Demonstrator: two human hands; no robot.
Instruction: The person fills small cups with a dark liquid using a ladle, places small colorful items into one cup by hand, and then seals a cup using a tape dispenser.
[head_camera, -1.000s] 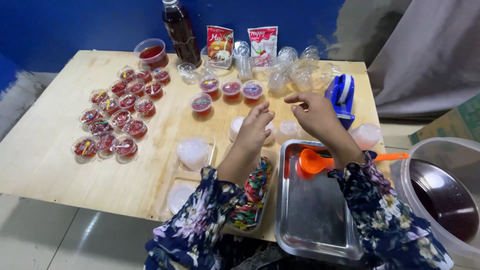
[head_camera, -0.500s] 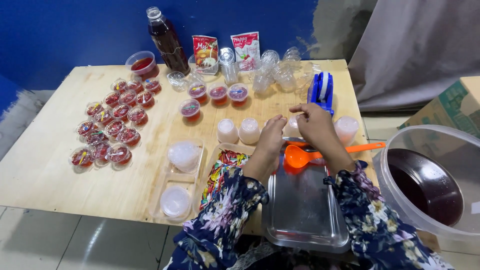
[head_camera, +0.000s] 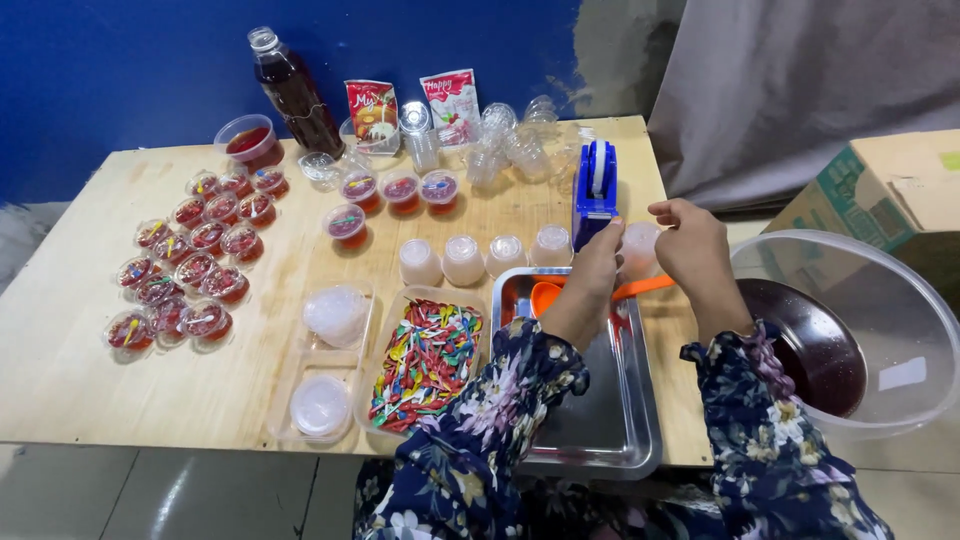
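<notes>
Both hands slid right, over to the last cup now

Our left hand (head_camera: 598, 262) and right hand (head_camera: 690, 240) pinch the cup (head_camera: 640, 246) beside the blue dispenser (head_camera: 595, 190); lots of red cups (head_camera: 185, 270) done, four (head_camera: 485, 258) still waiting.

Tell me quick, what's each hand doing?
Left hand: fingers curled beside a small lidded cup; hold cannot be told.
Right hand: fingers curled at the same cup; hold cannot be told.
</notes>
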